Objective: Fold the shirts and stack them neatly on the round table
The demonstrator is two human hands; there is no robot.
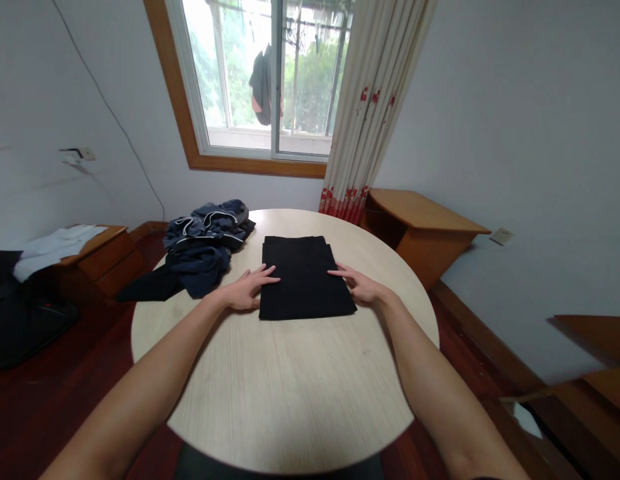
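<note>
A black garment (305, 280), folded into a flat, nearly rectangular stack, lies on the round light-wood table (290, 387). On its left edge rest the outstretched fingers of my left hand (247, 288), spread apart. My right hand (361, 283) touches the opposite edge, its fingers also extended over the cloth. Neither hand grips the fabric. What kind of garment it is cannot be told from the folds.
A heap of crumpled dark blue and black clothes (205, 240) sits at the table's back left, partly hanging over the edge. Behind stand a wooden desk (425, 220) and a curtain (375, 100) beside the window. A small cabinet (107, 260) with white cloth is at left.
</note>
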